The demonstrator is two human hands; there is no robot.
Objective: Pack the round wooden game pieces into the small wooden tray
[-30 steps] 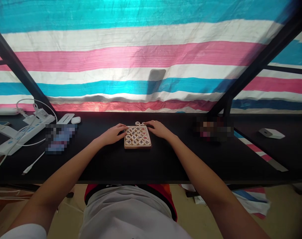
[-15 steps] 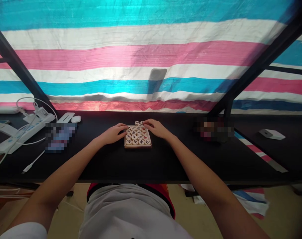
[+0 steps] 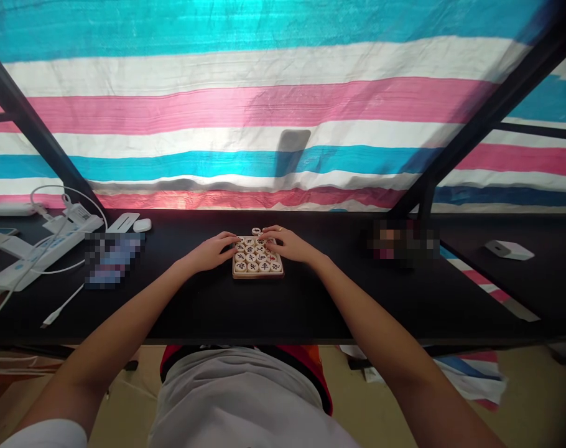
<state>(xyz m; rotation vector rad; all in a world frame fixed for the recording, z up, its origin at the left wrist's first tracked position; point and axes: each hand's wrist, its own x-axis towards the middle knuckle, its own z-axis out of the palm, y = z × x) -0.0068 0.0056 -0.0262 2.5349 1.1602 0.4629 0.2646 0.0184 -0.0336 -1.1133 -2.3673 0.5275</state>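
A shallow square box sits on the black table, filled with rows of round Chinese chess pieces marked with black and red characters. Against the box's left side rests my left hand, its fingers at the back corner and its thumb lower, apart from them. My right hand reaches over the back right corner with fingers and thumb apart. Its fingertips touch the pieces there and partly cover them. Another chess piece lies just behind the box, beside those fingertips.
On the left stand a white power strip with chargers and cables, a white earbud case and a blurred-out object. Another blurred-out item lies right, with a white charger farther out. Striped sheeting hangs behind.
My right hand has shifted slightly left over the back row of pieces, covering more of them. Of the two pieces behind the box, one now shows clearly. My left hand stays put.
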